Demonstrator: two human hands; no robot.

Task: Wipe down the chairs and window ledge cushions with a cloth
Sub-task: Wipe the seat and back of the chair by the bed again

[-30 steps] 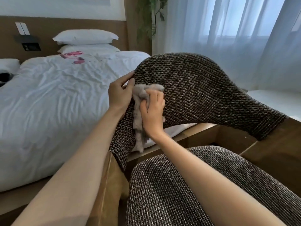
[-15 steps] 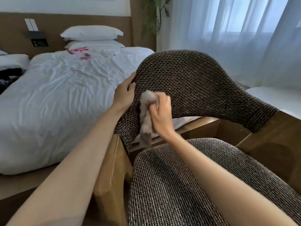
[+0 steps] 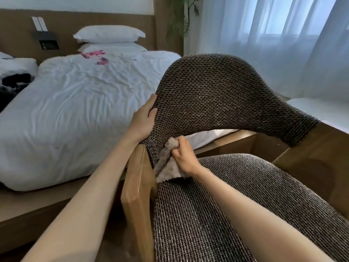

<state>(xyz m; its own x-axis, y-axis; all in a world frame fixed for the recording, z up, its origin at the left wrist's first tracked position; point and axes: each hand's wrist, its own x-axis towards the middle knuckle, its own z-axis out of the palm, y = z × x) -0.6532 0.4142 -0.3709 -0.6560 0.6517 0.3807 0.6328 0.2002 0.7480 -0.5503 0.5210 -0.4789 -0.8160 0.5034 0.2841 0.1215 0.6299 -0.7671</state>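
Observation:
A chair with a dark woven backrest [image 3: 217, 99] and matching seat cushion [image 3: 236, 205] stands right in front of me, on a light wooden frame [image 3: 137, 188]. My left hand [image 3: 143, 120] grips the backrest's left edge, thumb on the front face. My right hand [image 3: 184, 157] holds a bunched beige cloth [image 3: 167, 165] against the low left end of the backrest, where it meets the seat. The cloth's loose end lies on the seat cushion.
A bed with a white duvet [image 3: 79, 110], two pillows [image 3: 109, 34] and pink items [image 3: 94, 54] lies to the left. Sheer curtains [image 3: 273, 44] hang at the back right above a white window ledge cushion [image 3: 321, 108]. A plant [image 3: 181, 17] stands in the corner.
My right hand has slid the cloth down the backrest's left side, from near its upper edge to its base by the seat. My left hand keeps its hold on the edge.

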